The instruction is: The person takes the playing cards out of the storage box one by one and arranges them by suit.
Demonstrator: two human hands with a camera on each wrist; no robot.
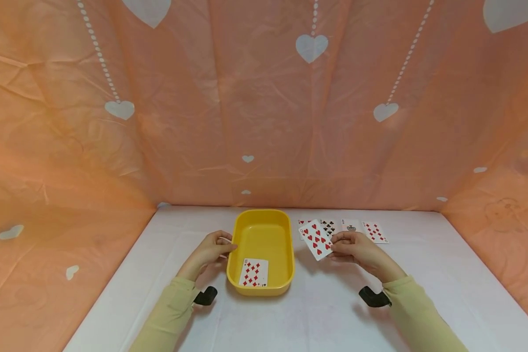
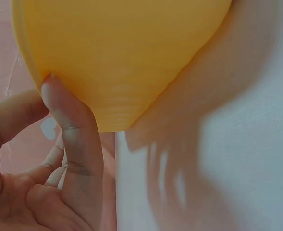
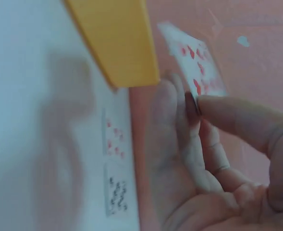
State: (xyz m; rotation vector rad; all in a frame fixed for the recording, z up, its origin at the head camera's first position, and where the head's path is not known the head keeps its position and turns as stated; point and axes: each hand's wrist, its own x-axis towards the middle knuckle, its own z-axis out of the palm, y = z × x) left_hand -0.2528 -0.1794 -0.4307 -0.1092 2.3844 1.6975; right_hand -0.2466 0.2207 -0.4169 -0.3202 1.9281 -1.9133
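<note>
My left hand pinches the left rim of a yellow plastic tray between thumb and fingers; the left wrist view shows the thumb against its wall. A diamonds playing card lies face up at the tray's near end, with part of another card's index showing at its lower edge. To the right of the tray, my right hand holds a hearts playing card above the table, pinched at its lower right edge. In the right wrist view the held card tilts up from thumb and finger.
Behind the right hand, a row of face-up cards lies on the white table: a red card partly hidden, a clubs card, an ace of spades and a diamonds card. Orange cloth with hearts walls in the table.
</note>
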